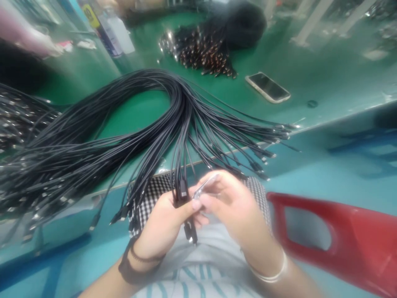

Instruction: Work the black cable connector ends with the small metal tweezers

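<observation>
My left hand [170,216] is closed around a few black cables, with their connector ends [190,231] poking out below the fingers. Between the thumb and fingers of my right hand [232,203] is a small clear plastic piece [204,186]. It is close to the left thumb tip, and the blur hides its exact kind. The held cables run up to a large looped bundle of black cables [161,78] on the green table. Many loose connector ends [263,159] fan out over the table's near edge on both sides of my hands.
A phone [268,87] lies right of the bundle. Behind it is a pile of cable ends with copper-coloured tips [204,54]. Bottles [116,35] stand at the back left, near another person's arm [31,37]. A red plastic stool or crate [347,236] stands at my right.
</observation>
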